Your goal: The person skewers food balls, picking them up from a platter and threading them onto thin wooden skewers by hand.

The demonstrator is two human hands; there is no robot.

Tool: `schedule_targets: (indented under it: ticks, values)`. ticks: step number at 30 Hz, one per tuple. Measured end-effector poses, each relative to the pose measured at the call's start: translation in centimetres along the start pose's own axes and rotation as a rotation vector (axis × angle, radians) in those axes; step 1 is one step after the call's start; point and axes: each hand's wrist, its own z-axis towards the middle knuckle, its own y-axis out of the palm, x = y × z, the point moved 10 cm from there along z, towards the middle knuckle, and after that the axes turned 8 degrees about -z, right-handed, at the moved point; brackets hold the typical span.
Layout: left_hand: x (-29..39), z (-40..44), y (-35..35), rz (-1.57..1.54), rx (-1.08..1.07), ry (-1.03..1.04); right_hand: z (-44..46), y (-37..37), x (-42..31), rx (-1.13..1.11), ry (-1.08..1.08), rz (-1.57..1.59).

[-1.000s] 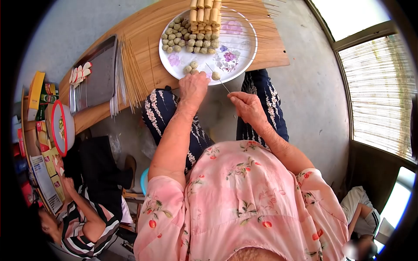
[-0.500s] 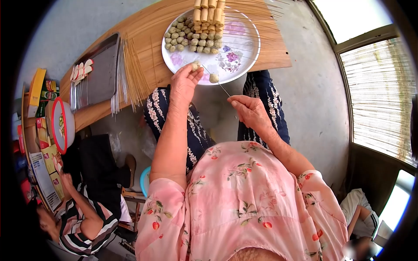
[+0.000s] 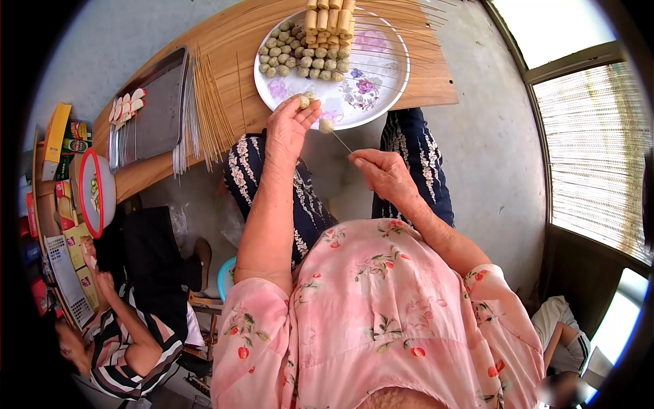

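Note:
Between the thumb and fingers of my left hand (image 3: 286, 131) are a couple of small greenish-grey balls (image 3: 304, 101), like meatballs, held over the plate's near rim. My right hand (image 3: 387, 176) pinches a thin skewer (image 3: 343, 142) that points up and left. One pale ball (image 3: 326, 125) is on the skewer near its far end, just right of my left fingertips and apart from them. Beyond my hands, the white floral plate (image 3: 378, 112) carries a pile of similar balls (image 3: 278, 53) and skewered tan rolls (image 3: 327, 23).
Loose skewers (image 3: 212, 109) lie on the wooden table (image 3: 231, 34) beside a metal tray (image 3: 160, 102) holding red-and-white skewered pieces (image 3: 127, 107). A red-rimmed basket (image 3: 92, 194) stands left. Another person (image 3: 129, 334) sits at lower left, and someone else (image 3: 565, 334) is at lower right.
My right hand has shifted slightly left with the skewer. The ball on it now sits nearer my left fingers, and the skewer tip that showed past it no longer does.

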Motion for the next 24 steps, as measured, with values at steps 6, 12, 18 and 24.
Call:
schedule_targets:
  ticks: [6,12,18,24]
  values:
    - [-0.1,-0.2,0.3,0.008,-0.005,-0.01,0.1,0.1,0.1,0.003,0.014,-0.003]
    - [-0.4,-0.4,0.1,0.033,0.009,-0.03,0.2,0.3,0.1,0.008,0.013,0.024]
    - [-0.5,-0.8,0.4,0.096,-0.008,-0.047,0.7,0.6,0.4,0.032,-0.002,0.053]
    - [-1.0,-1.5,1.4,0.107,-0.053,-0.078,1.3,0.6,-0.3,0.072,-0.042,0.053]
